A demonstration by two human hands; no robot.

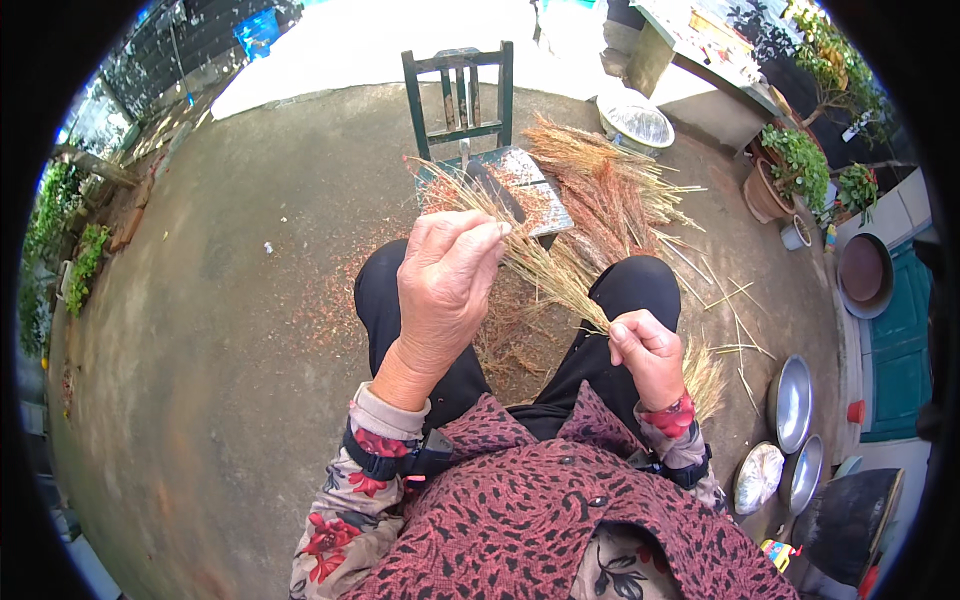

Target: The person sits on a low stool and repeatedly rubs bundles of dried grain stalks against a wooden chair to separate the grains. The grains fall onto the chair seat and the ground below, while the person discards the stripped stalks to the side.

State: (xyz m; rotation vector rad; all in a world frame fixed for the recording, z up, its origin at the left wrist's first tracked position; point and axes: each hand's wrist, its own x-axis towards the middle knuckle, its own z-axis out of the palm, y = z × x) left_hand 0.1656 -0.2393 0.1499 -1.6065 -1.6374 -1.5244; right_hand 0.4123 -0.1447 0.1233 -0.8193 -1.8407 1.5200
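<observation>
My right hand (pixel 649 349) grips the gathered lower end of a bundle of dry, straw-coloured seed-head stalks (pixel 551 281), which slants up and left above my knees. My left hand (pixel 454 274) is raised at the bundle's upper part, its fingertips pinched together at the stalks; whether they hold any is unclear. Behind the bundle stands a small wooden chair (pixel 506 56), its seat strewn with reddish seeds and chaff. A dark, long object (pixel 495 191) lies on that seat, partly hidden by the stalks.
Reddish and straw-coloured stalks (pixel 607 195) lie piled right of the chair. Loose stalks (pixel 739 322) and scattered seeds (pixel 330 300) cover parts of the concrete floor. Metal basins (pixel 791 405) stand at the right, near a large dark pan (pixel 847 517). A plastic-covered basin (pixel 637 124) and potted plants (pixel 769 191) stand farther back.
</observation>
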